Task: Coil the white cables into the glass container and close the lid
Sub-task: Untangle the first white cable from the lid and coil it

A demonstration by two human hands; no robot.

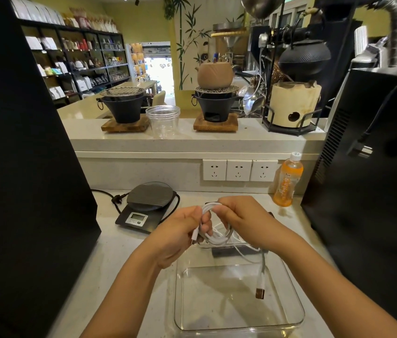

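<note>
The white cable [213, 230] is hanging in loops between the two hands, above the far edge of the glass container [297, 311]. One end with a USB plug [260, 292] is dangling down over the open container, and a small connector [194, 236] is showing just under the left hand. The left hand [180, 236] is closing its fingers around the bundle of loops from the left side. The right hand [237, 214] is pinching the top of the loops between thumb and fingers, so both hands are gripping the same cable. More white cable is lying behind the loops, near the back rim of the container.

The glass container is standing on the pale desk [117, 259] in front of the person, and nothing is lying inside it. A dark object is lying just behind it, partly hidden by the hands. To the left, a black scale [147, 207] with a small display is sitting on the desk. To the right, an orange drink bottle [287, 179] is standing near the wall sockets [238, 170]. On the raised counter behind, a clear plastic cup [163, 121] is standing between two black stoves.
</note>
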